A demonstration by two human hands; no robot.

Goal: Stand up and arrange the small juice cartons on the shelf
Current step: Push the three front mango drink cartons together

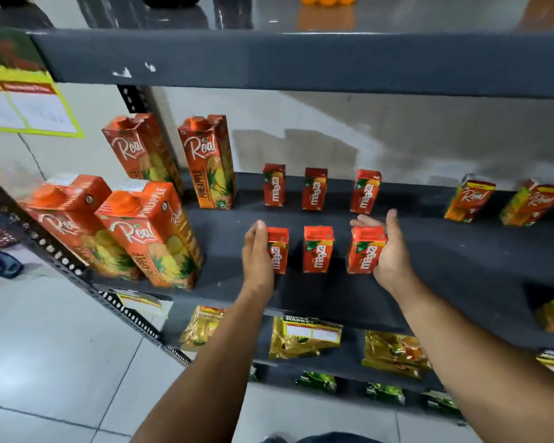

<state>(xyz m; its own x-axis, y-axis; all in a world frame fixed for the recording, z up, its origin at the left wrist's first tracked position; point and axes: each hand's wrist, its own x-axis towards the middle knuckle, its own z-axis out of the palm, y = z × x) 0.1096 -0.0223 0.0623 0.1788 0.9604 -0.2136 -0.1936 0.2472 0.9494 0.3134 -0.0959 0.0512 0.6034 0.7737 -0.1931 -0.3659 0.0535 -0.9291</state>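
Six small red Maaza cartons stand upright in two rows on the dark shelf (445, 270). The back row holds three: left (274, 185), middle (314, 188), right (365, 191). In the front row, my left hand (258, 254) is closed against the left side of the front left carton (280, 251) and hides its edge. The front middle carton (318, 249) stands free between my hands. My right hand (389, 251) cups the front right carton (365, 251), with fingers curled behind its top and the thumb raised.
Tall Real pineapple cartons (151, 235) crowd the shelf's left end, two more (210, 161) behind them. Two small Real cartons (469, 199) lean at the back right. The upper shelf's edge (301, 62) hangs overhead. Yellow packets (304, 337) fill the shelf below.
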